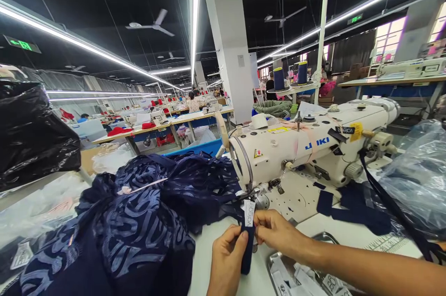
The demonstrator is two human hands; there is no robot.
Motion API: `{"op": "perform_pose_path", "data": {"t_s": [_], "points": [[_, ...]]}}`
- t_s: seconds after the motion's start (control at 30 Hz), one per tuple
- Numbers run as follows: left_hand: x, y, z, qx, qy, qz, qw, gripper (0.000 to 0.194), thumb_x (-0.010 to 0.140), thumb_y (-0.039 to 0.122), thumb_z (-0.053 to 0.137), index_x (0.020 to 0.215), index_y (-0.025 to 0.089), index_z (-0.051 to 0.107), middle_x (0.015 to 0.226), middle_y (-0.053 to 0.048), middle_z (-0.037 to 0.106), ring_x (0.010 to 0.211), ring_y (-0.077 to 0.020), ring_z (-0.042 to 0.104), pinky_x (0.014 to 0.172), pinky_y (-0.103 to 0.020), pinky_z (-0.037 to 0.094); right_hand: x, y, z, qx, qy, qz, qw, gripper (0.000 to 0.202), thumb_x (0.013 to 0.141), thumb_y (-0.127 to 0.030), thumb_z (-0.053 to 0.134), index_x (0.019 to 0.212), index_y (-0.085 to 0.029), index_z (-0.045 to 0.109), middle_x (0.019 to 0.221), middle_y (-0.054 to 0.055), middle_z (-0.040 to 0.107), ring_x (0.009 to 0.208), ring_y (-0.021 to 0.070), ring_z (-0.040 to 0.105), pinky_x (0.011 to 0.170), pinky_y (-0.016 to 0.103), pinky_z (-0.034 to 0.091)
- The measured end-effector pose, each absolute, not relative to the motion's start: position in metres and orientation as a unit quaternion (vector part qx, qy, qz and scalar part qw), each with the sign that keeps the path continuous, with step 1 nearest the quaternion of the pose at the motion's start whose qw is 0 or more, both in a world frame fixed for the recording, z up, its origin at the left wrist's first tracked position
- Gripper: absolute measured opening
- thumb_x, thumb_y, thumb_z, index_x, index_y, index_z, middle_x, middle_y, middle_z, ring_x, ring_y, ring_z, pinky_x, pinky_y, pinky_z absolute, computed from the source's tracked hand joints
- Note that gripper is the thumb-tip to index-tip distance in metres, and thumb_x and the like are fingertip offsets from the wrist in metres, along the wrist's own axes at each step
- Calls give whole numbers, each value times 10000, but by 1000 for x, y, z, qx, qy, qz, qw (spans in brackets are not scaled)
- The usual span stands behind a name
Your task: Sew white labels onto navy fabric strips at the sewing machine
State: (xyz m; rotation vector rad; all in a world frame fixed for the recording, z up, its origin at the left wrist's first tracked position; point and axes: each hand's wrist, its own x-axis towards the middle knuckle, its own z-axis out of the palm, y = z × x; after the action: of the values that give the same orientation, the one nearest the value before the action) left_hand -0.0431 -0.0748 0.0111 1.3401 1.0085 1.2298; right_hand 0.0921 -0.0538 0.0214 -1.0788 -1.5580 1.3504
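My left fingers (245, 236) and right fingers (261, 230) pinch a navy strip (247, 252) with a white label (249, 213), over the desk (205, 252)

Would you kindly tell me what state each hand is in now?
Left hand: closed, pinching the navy strip below the white label.
Right hand: fingers bent at the strip's edge; whether they grip it cannot be told.

Left hand (228, 255) pinching, thumb up; right hand (274, 231) curled beside it (forearm (365, 263) bare).
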Motion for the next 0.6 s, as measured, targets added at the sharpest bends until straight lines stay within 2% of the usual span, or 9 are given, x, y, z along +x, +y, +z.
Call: {"op": "perform_pose_path", "data": {"t_s": [0.13,0.33,0.47,0.53,0.6], "points": [[-43,-76,12,589,413,520,462,313,707,464,597,630,169,668,630,-33,556,632,-165,503,623,-246,405,91,-56,25,-432,-612,520,410,122,642,-169,461,527,-166,421,444,-59,440,412,58,374,416,175,277],[-47,-75,14,616,408,497,455,300,748,440,555,672,177,678,654,-33,566,652,-165,519,626,-245,419,92,-58,27,-406,-629,517,415,107,578,-110,406,517,-156,481,461,-35,511,424,70,418,427,182,304],[-46,-76,14,616,408,512,437,292,742,432,567,656,176,678,634,-29,564,639,-161,518,622,-244,419,93,-57,24,-406,-622,523,418,98,624,-173,448,527,-164,465,470,-30,521,465,90,483,444,189,325],[-46,-76,14,630,411,513,413,283,740,423,572,652,176,679,642,-34,570,653,-165,520,639,-247,418,92,-54,21,-421,-622,515,414,127,635,-199,473,515,-168,444,451,-29,516,449,91,474,437,194,317],[-46,-77,15,638,412,508,406,286,747,422,564,662,176,683,660,-43,579,675,-176,525,651,-253,420,92,-52,19,-423,-631,507,406,107,615,-156,452,508,-162,455,452,-25,526,432,84,450,435,194,313]]}}
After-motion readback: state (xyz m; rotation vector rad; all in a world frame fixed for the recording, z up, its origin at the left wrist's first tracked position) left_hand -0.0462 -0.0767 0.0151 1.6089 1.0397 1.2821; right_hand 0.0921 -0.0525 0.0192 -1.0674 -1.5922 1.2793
